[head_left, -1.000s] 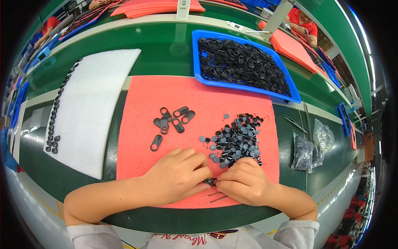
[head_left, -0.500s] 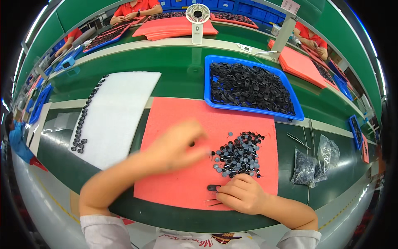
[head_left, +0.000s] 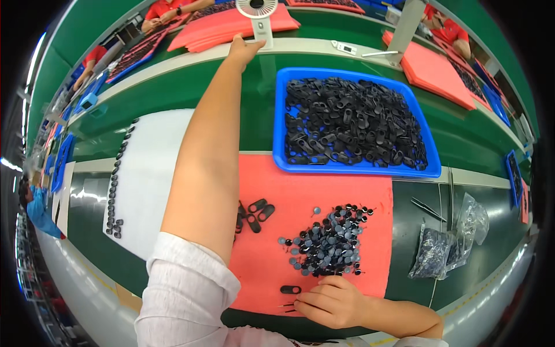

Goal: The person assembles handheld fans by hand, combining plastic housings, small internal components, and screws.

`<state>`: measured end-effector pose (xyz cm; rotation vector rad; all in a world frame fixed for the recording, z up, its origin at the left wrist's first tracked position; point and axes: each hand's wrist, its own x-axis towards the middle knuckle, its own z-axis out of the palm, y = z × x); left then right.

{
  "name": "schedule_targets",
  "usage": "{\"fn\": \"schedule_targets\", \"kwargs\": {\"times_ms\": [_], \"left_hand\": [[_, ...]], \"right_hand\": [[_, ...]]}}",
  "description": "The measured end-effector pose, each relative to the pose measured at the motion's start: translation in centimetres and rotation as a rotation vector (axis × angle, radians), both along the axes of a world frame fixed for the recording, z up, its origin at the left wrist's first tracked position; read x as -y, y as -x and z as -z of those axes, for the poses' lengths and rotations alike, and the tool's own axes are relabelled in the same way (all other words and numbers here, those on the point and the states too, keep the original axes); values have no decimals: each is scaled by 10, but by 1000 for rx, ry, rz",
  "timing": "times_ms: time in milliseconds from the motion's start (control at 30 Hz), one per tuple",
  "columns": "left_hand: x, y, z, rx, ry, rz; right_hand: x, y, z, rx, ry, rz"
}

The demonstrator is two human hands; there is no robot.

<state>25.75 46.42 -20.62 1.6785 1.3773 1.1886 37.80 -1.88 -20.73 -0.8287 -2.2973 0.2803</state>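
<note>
My left hand (head_left: pixel 246 51) reaches far forward, its fingers apart beside the base of a white desk fan (head_left: pixel 263 33); one finger appears to touch the base. My right hand (head_left: pixel 332 302) rests at the near edge of a pink foam mat (head_left: pixel 373 231), its fingers closed round tweezers (head_left: pixel 287 306), whose thin dark tips stick out to the left. Just beyond these tips lies a black oval clip-like part (head_left: pixel 291 289). A heap of small round button-like pieces with pins (head_left: pixel 329 243) covers the mat ahead. Several loose black parts (head_left: pixel 254 215) lie beside my left forearm, which hides some of them.
A blue tray (head_left: pixel 280 127) full of black parts stands beyond the mat. White foam sheet (head_left: pixel 147 168) at left carries a row of black parts. At right lie another pair of tweezers (head_left: pixel 429 209) and clear bags (head_left: pixel 433 251). Co-workers in red sit across the bench.
My left hand has swept from above the mat forward to the fan, uncovering loose black parts. The view has shifted. My right hand stays by the black part with the tweezers.
</note>
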Motion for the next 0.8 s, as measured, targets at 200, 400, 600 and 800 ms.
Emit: {"fn": "schedule_targets", "kwargs": {"times_ms": [200,400,600,800], "left_hand": [[-68,-4,28,94,-96,-13],[-84,-23,44,167,-209,185],[-51,-8,15,223,-231,202],[112,39,-69,572,100,500]], "right_hand": [[-3,0,1,-151,179,-55],[-11,1,-7,-250,242,-9],[-12,6,-13,-334,199,7],[1,4,9,-244,216,-30]]}}
